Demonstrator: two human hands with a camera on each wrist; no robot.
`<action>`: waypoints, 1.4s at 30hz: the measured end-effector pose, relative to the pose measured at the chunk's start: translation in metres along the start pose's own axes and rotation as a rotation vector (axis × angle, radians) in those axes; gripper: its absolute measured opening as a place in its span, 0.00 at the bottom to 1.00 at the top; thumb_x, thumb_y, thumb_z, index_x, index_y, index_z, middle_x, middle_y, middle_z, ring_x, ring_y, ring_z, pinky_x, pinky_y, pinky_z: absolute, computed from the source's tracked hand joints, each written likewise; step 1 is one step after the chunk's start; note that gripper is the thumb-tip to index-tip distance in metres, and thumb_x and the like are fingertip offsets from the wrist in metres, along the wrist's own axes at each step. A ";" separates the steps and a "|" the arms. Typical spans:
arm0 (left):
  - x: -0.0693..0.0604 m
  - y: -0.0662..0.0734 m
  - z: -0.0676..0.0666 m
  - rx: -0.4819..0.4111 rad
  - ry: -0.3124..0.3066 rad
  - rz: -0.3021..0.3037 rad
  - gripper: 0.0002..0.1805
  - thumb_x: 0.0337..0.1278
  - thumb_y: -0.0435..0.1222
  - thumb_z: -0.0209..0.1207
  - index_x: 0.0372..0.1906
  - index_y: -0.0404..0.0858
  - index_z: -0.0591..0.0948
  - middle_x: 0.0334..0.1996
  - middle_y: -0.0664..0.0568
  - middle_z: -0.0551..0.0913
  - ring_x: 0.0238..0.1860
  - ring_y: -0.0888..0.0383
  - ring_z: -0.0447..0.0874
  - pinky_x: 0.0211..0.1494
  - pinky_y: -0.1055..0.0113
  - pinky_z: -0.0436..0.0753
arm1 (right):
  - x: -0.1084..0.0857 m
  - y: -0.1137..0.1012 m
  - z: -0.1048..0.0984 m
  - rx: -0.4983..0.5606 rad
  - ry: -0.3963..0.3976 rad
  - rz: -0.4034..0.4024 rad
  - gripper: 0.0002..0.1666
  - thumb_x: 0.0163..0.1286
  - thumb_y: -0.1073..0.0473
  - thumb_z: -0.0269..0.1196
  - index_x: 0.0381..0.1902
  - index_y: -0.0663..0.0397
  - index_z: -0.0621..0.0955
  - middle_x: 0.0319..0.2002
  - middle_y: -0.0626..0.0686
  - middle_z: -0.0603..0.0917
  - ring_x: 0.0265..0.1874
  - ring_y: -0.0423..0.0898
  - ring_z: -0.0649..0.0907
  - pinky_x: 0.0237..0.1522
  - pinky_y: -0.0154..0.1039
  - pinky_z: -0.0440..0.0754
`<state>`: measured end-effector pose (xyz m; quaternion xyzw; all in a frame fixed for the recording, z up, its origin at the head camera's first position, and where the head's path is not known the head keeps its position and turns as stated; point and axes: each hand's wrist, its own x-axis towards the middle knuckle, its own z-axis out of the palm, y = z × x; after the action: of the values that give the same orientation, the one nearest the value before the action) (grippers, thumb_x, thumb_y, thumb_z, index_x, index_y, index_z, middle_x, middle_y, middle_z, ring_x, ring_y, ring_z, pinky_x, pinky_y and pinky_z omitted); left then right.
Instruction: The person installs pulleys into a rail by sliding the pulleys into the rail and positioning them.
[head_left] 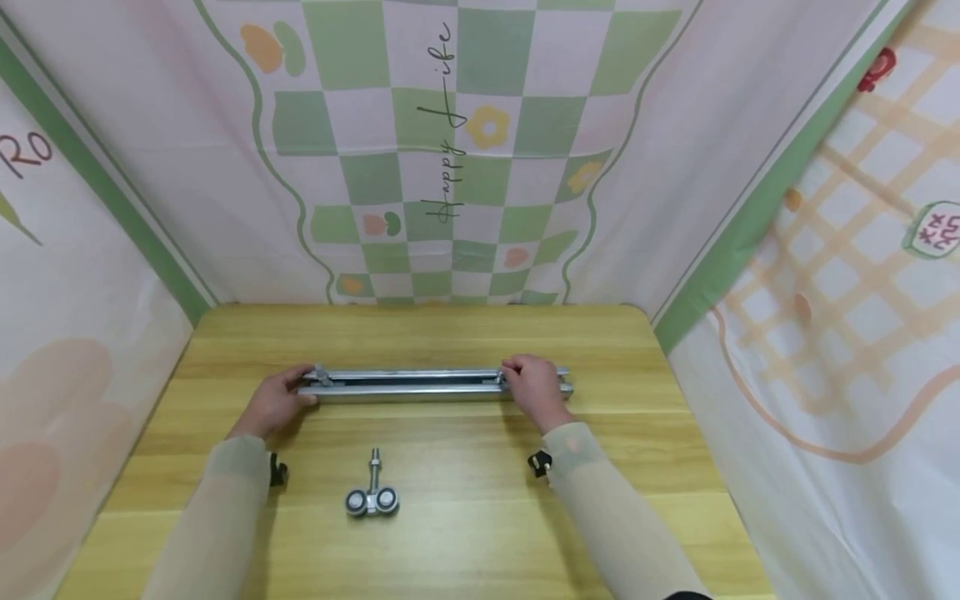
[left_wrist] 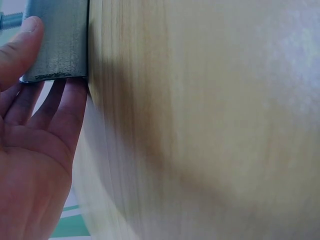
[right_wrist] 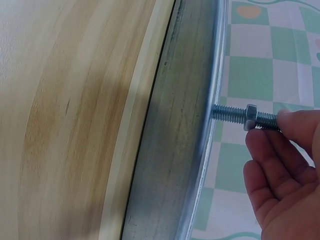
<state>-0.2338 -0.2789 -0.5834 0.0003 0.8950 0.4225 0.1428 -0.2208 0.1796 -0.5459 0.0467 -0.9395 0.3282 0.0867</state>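
Observation:
A slotted metal rail [head_left: 412, 389] lies lengthwise across the table, its slot facing up. My left hand [head_left: 273, 404] grips its left end; in the left wrist view the thumb lies against the rail's side and the other fingers reach past the end. A threaded bolt [head_left: 322, 375] rises from the slot near that hand. Toward the right end, my right hand [head_left: 534, 387] pinches the top of another threaded bolt [right_wrist: 230, 114], which carries a hex nut [right_wrist: 251, 117]. Whatever those bolts join inside the rail is hidden.
A roller trolley [head_left: 386, 500] with wheels and an upright-pointing threaded bolt lies on the wooden table [head_left: 450, 550], nearer me than the rail. Printed cloth curtains [head_left: 495, 50] surround the table's back and sides.

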 end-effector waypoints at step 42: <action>-0.001 0.000 0.000 0.032 0.010 -0.011 0.39 0.61 0.41 0.65 0.76 0.41 0.64 0.74 0.36 0.60 0.72 0.32 0.54 0.70 0.33 0.54 | 0.006 -0.043 0.031 0.065 -0.088 -0.062 0.08 0.72 0.59 0.63 0.39 0.57 0.87 0.43 0.55 0.88 0.29 0.42 0.81 0.30 0.36 0.83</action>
<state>-0.2332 -0.2790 -0.5829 -0.0045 0.9024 0.4073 0.1405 -0.2244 0.1266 -0.5426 0.0928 -0.9294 0.3532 0.0537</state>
